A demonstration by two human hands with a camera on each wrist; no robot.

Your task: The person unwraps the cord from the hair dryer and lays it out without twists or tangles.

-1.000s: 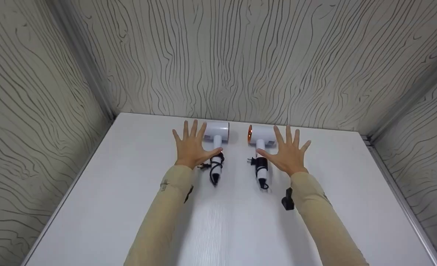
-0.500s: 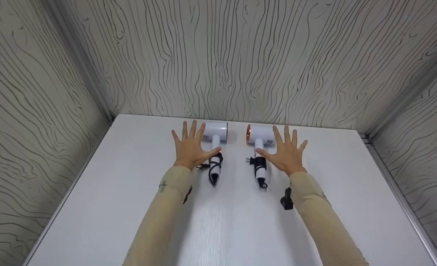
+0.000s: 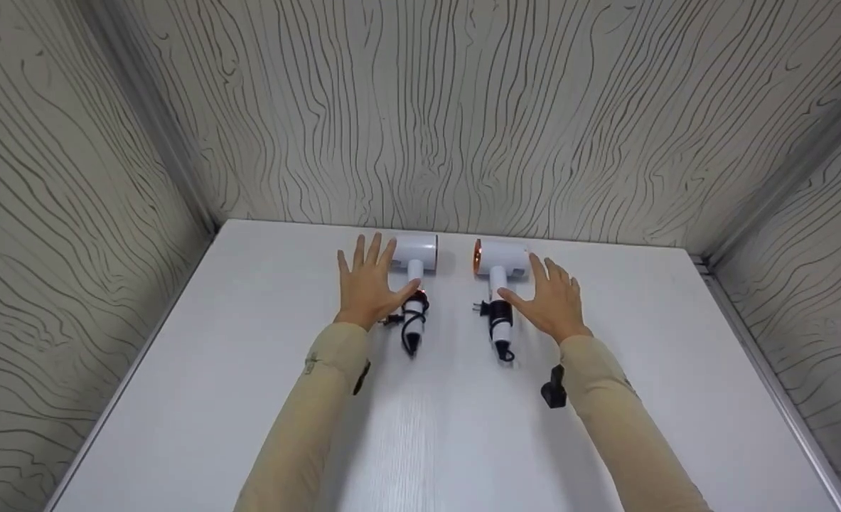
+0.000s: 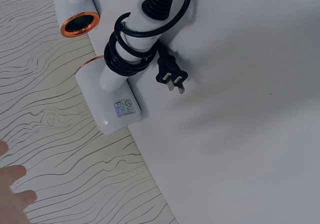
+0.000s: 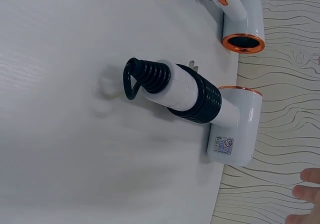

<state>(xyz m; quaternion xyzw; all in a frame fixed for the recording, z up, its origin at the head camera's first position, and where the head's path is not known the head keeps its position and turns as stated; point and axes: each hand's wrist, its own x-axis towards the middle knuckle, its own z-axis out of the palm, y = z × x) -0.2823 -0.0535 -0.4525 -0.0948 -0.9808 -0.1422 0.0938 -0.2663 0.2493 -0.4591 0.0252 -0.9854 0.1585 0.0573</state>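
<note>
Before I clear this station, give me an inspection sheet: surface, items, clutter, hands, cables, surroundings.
Surface: white tabletop, bearing both dryers.
Job's things: left hair dryer and right hair dryer lie near the back edge, orange-rimmed ends facing, handles toward the person.
Clutter: nothing seen.
Hands: left hand and right hand unclenched beside the dryers, holding nothing; contact unclear.
Cables: left cord loosely looped round its handle, right cord tightly coiled; both plugs unconnected.
Surroundings: wood-grain-patterned panels behind and on both sides.

White hair dryers (image 3: 417,249) with coppery-orange rims (image 5: 243,51); black cords (image 5: 202,99); beige sleeves (image 3: 303,427); white counter (image 3: 420,434); pale walls (image 3: 420,107) patterned in dark, wavy wood-grain lines.
</note>
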